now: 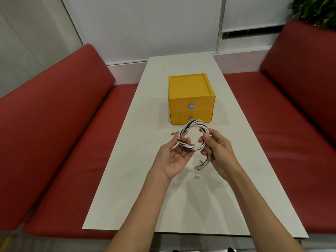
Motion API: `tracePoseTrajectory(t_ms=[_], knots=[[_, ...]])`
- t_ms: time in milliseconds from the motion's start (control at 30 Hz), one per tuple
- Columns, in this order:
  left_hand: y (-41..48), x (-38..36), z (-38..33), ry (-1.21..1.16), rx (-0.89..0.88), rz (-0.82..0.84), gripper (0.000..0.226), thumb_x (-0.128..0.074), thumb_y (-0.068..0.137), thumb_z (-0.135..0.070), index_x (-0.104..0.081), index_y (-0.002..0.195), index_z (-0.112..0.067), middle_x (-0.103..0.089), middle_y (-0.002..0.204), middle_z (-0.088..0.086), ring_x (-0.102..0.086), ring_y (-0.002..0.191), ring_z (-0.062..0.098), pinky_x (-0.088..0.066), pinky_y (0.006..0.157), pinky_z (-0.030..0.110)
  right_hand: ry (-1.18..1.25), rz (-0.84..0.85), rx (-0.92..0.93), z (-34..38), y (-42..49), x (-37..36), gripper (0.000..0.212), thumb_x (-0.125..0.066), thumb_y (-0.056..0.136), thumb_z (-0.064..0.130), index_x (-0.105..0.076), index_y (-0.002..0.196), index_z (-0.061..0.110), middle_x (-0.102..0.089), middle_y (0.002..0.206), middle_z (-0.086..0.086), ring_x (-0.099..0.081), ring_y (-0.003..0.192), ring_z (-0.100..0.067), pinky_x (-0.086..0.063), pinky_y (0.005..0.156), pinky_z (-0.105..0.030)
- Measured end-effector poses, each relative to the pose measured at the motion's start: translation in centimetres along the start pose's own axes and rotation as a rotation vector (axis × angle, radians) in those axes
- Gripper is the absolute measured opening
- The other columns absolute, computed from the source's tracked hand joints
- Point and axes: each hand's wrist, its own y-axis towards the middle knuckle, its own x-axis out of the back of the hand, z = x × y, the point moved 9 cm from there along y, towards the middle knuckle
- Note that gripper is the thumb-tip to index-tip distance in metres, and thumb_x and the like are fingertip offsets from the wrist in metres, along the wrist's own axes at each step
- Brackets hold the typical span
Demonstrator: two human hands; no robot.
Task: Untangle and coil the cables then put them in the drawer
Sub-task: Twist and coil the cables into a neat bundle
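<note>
Head view: the cables (pixel 192 135), white and black strands twisted together into one ring, are held up in the centre of the frame above the white table (pixel 160 200), the ring's opening facing the camera. The left hand (pixel 174 155), palm up, pinches the ring's left arc, where one plug pokes out leftward. The right hand (pixel 217 151) has its fingers curled round the right arc. The loose ends hang down from that right side, so the right hand is nearer them, and unwinding probably starts there. The yellow drawer box (pixel 190 91) sits just above the ring in the frame, touching nothing, and both drawers are closed.
</note>
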Motion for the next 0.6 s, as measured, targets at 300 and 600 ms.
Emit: tracePoseTrajectory(t_ms=[300,600], knots=[[-0.5,-0.5,-4.8,0.755,-0.423,-0.281,0.027,-0.041,0.095,-0.007,-0.067,0.091,0.000,-0.060,0.065,0.006,-0.060,0.054,0.017,-0.058,0.068,0.033,-0.171,0.051,0.088,-0.1,0.5,-0.8,0.022,-0.055,0.095,0.016,-0.066,0.113,0.020,-0.061,0.079,-0.007,-0.041,0.056,-0.014,-0.044,0.062,-0.027],[0.5,-2.6,-4.9,0.982,-0.519,-0.088,0.041,-0.044,0.100,-0.040,-0.065,0.089,-0.007,-0.050,0.070,-0.001,-0.040,0.050,0.009,-0.035,0.065,0.030,-0.235,0.062,0.090,-0.3,0.7,-1.1,0.025,-0.055,0.095,0.017,-0.064,0.117,0.022,-0.066,0.080,-0.004,-0.048,0.060,-0.016,-0.046,0.062,-0.026]])
